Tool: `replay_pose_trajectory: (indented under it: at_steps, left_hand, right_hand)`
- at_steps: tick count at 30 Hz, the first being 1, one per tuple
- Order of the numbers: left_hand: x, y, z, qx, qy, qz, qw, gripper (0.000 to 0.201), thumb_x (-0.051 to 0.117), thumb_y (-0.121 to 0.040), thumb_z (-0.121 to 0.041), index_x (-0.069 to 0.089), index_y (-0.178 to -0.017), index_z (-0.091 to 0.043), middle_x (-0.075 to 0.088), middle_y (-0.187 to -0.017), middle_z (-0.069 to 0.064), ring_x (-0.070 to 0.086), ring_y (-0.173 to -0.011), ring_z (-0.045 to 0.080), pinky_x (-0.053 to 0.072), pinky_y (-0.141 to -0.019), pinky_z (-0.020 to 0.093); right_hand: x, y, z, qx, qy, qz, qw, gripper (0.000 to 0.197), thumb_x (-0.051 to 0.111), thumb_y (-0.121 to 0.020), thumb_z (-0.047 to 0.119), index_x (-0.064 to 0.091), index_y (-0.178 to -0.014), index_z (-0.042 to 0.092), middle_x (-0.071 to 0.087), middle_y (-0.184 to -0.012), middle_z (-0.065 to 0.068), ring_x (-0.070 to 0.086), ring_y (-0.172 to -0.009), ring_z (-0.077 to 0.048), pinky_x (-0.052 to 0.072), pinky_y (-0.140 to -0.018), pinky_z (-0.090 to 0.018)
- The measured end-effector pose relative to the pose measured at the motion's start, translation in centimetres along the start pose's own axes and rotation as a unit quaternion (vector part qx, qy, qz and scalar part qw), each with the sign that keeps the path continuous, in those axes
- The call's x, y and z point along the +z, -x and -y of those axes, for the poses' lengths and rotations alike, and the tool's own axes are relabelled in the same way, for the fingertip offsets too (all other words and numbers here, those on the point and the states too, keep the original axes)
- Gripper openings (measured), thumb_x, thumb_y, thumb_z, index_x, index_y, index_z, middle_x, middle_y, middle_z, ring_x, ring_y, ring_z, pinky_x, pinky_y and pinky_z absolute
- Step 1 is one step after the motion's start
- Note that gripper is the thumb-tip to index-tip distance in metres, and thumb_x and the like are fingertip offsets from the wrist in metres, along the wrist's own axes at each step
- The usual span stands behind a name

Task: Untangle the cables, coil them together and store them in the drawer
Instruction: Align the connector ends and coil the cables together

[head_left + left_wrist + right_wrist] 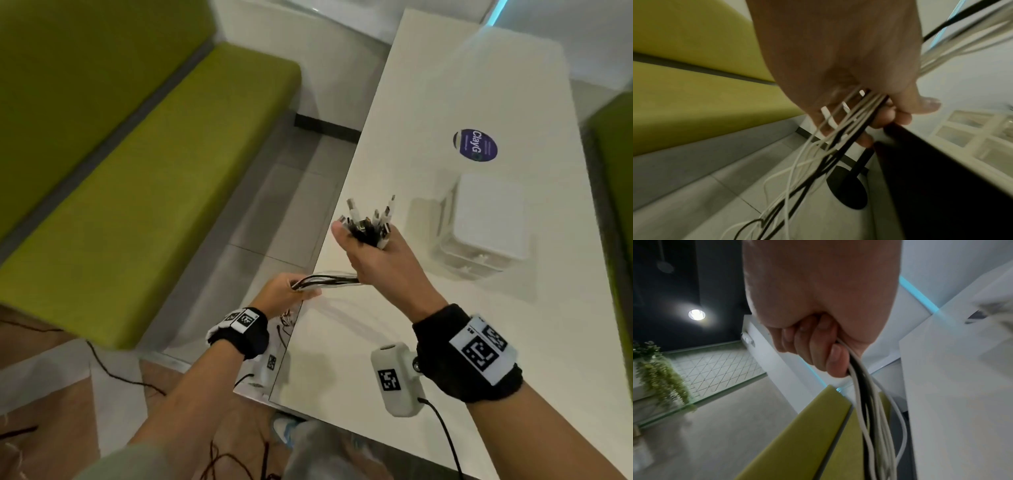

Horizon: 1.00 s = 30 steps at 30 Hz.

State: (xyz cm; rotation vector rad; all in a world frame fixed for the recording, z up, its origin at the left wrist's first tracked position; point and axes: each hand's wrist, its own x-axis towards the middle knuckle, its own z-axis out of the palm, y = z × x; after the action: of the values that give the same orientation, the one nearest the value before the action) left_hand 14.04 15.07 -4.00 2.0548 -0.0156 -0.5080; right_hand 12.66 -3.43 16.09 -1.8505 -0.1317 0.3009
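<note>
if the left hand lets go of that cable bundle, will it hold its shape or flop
Probably flop: below the left hand the cables hang slack and splay apart toward the floor. They seem light, since the right hand alone holds the plug ends up. Loose strands may slip out separately.

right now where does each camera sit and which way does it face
Head: worn on the head, looks down at the white table, the drawer unit and both forearms; right hand grips the cables, left hand holds their run.
Left wrist: looks along the left hand down at the hanging cables, floor and green bench.
Right wrist: looks along the right hand toward ceiling and lamp.
Shared: all show the cables and the bench.
</note>
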Motion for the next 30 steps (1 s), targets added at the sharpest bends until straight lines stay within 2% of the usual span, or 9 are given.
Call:
replay_pose_trajectory:
  at_steps: [3, 6, 8, 11, 14, 17, 21, 25, 30]
  left_hand:
    - [-0.1, 0.2, 0.4, 0.002, 0.0, 0.005, 1.0, 0.024, 0.087, -0.067, -0.032, 0.069, -0.084, -0.032, 0.065, -0.076, -0.004, 0.056, -0.068, 0.014, 0.044, -0.069, 0.029]
    - [-0.4, 1.2, -0.1, 0.051, 0.034, -0.013, 0.998, 0.067, 0.088, -0.056, -0.052, 0.059, -0.117, -0.049, 0.058, -0.116, -0.01, 0.065, -0.096, 0.014, 0.052, -0.086, 0.028]
    - [-0.9, 2.3, -1.1, 0.068, 0.016, -0.026, 0.997, 0.087, 0.084, -0.056, -0.06, 0.043, -0.132, -0.055, 0.041, -0.133, -0.016, 0.059, -0.112, 0.005, 0.049, -0.095, 0.029]
    - [-0.5, 3.6, -4.5, 0.102, -0.087, -0.021, 0.991, 0.11, 0.087, -0.063, -0.042, 0.02, -0.15, -0.041, 0.024, -0.152, -0.009, 0.037, -0.136, 0.006, 0.037, -0.109, 0.034]
    - [2.7, 5.2, -9.9, 0.18, -0.141, 0.015, 0.973, 0.118, 0.087, -0.063, -0.049, 0.013, -0.154, -0.034, 0.016, -0.16, -0.015, 0.019, -0.146, 0.003, 0.022, -0.116, 0.028]
    - [7.9, 7.0, -13.8, 0.228, -0.176, 0.064, 0.955, 0.096, 0.083, -0.068, -0.051, 0.033, -0.148, -0.03, 0.04, -0.151, -0.013, 0.038, -0.137, 0.006, 0.027, -0.117, 0.033]
    - [12.8, 7.7, -15.1, 0.176, -0.169, -0.003, 0.97, 0.031, 0.072, -0.081, -0.047, 0.071, -0.104, -0.025, 0.074, -0.096, -0.002, 0.067, -0.092, 0.016, 0.052, -0.088, 0.041]
    - [14.9, 7.8, -14.0, 0.256, -0.3, -0.076, 0.916, 0.067, 0.037, -0.077, -0.075, 0.065, -0.089, -0.015, 0.067, -0.069, -0.001, 0.061, -0.068, 0.022, 0.048, -0.065, 0.038]
    - [15.7, 7.9, -13.5, 0.37, -0.35, -0.11, 0.853, 0.058, 0.042, -0.081, -0.071, 0.047, -0.063, -0.015, 0.047, -0.046, -0.001, 0.044, -0.045, 0.026, 0.028, -0.048, 0.027]
  right_hand:
    - [-2.8, 1.2, -2.0, 0.049, -0.063, -0.026, 0.996, 0.044, 0.06, -0.089, 0.049, 0.033, -0.065, 0.024, 0.021, -0.056, 0.005, 0.017, -0.053, -0.017, 0.016, -0.052, -0.033]
    - [-4.0, 2.7, -3.9, 0.043, -0.06, -0.027, 0.997, 0.047, 0.06, -0.092, 0.043, 0.033, -0.067, 0.015, 0.021, -0.057, 0.004, 0.017, -0.054, -0.017, 0.015, -0.053, -0.034]
    - [-4.3, 3.6, -4.9, 0.035, -0.072, -0.021, 0.997, 0.048, 0.06, -0.092, 0.044, 0.037, -0.071, 0.007, 0.021, -0.057, 0.004, 0.017, -0.054, -0.017, 0.015, -0.053, -0.034]
    - [-4.6, 4.8, -6.3, 0.016, -0.085, -0.014, 0.996, 0.049, 0.059, -0.091, 0.046, 0.036, -0.072, 0.008, 0.021, -0.057, 0.006, 0.018, -0.053, -0.015, 0.016, -0.053, -0.033]
    - [-5.3, 6.6, -7.5, -0.012, -0.1, -0.01, 0.995, 0.045, 0.059, -0.094, 0.042, 0.038, -0.069, 0.011, 0.023, -0.055, 0.009, 0.021, -0.05, -0.011, 0.019, -0.052, -0.029]
    - [-6.1, 8.8, -8.0, -0.036, -0.094, -0.022, 0.995, 0.041, 0.059, -0.096, 0.037, 0.046, -0.059, 0.024, 0.03, -0.05, 0.014, 0.029, -0.048, -0.006, 0.025, -0.055, -0.026]
    - [-8.0, 11.3, -7.8, -0.065, -0.09, -0.053, 0.992, 0.047, 0.058, -0.095, 0.043, 0.036, -0.057, 0.024, 0.029, -0.049, 0.007, 0.026, -0.049, -0.014, 0.024, -0.055, -0.033]
    - [-9.5, 13.3, -8.8, -0.062, -0.197, -0.06, 0.977, 0.045, 0.058, -0.097, 0.037, 0.034, -0.062, 0.021, 0.022, -0.052, 0.003, 0.019, -0.049, -0.019, 0.016, -0.05, -0.037]
    - [-10.4, 15.0, -10.8, -0.035, -0.268, -0.087, 0.959, 0.046, 0.055, -0.099, 0.032, 0.037, -0.058, 0.023, 0.021, -0.05, 0.002, 0.018, -0.043, -0.018, 0.024, -0.043, -0.028]
